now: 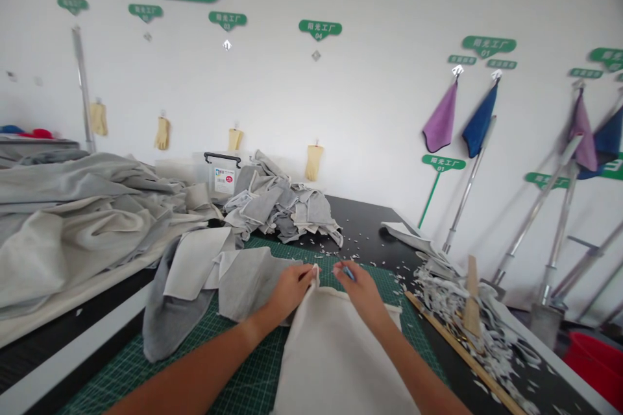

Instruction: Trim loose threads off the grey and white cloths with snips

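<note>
Left hand (293, 286) pinches a corner of pale cloth (341, 356); right hand (361, 288), just beside it, grips a small blue tool (348, 272). Cloth lies over a green mat (228, 369). Grey pieces (265, 203) heap beyond; scraps (438, 282) lie right, near a wooden strip (452, 340). Gloves (314, 162) hang on the wall (379, 110).

One pale cloth (341, 350) and one blue-handled tool (348, 272) are held, and one green cutting mat (121, 376) is counted. Four yellow gloves (314, 163), two purple cloths (440, 120) and two blue cloths (479, 123) are hung. Two wooden strips (471, 298), one red bucket (596, 363) and one black-handled plastic box (224, 179) are also counted; the heaped grey pieces (265, 205) cannot be numbered.
</note>
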A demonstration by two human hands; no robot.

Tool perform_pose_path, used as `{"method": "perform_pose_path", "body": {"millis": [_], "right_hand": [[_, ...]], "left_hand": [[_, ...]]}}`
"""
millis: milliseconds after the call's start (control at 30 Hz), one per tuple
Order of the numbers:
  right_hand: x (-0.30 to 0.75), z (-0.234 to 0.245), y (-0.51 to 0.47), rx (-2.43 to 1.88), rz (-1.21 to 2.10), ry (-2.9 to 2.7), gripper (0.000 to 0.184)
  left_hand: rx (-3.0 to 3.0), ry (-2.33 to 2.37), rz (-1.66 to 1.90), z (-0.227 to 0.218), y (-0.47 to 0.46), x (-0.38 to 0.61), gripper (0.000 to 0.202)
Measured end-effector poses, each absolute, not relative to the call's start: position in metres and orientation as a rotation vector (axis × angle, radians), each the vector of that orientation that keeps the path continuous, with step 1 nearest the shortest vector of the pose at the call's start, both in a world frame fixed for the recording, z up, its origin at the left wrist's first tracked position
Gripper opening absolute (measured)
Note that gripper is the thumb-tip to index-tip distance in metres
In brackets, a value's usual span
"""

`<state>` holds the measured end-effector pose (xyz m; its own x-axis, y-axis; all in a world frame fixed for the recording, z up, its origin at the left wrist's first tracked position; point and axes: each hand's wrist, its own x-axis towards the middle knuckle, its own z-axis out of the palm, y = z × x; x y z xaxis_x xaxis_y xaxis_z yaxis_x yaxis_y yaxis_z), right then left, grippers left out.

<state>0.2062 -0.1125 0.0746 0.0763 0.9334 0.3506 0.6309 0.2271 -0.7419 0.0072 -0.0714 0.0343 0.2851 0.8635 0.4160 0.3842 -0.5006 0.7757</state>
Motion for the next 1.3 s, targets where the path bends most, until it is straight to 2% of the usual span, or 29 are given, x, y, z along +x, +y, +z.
{"method": "perform_pose_path", "body": {"millis": [300, 567, 833, 1167, 1300], "right_hand": [[0.174, 0.024, -0.107, -1.415, 0.448, -1.611, 0.032], [0.173, 0.026, -0.108, -1.464, 0.391, -1.651, 0.029], [0.173, 0.028, -0.111, -1.41, 0.401, -1.67, 0.039], [0.177, 0.027, -0.109, -1.416, 0.413, -1.654, 0.039], [0.176, 0.027, -0.109, -1.381, 0.428, -1.664, 0.039]], "left_hand": [[2.199, 1.102, 1.096, 0.019, -0.07, 0.006, 0.037], [2.2, 1.066, 1.025, 0.016, -0.069, 0.005, 0.038], [1.938, 0.943, 1.058, 0.022, -0.065, 0.001, 0.033], [1.827, 0.981, 1.108, 0.022, -0.067, 0.003, 0.025], [1.857, 0.971, 1.067, 0.023, -0.066, 0.002, 0.032]]}}
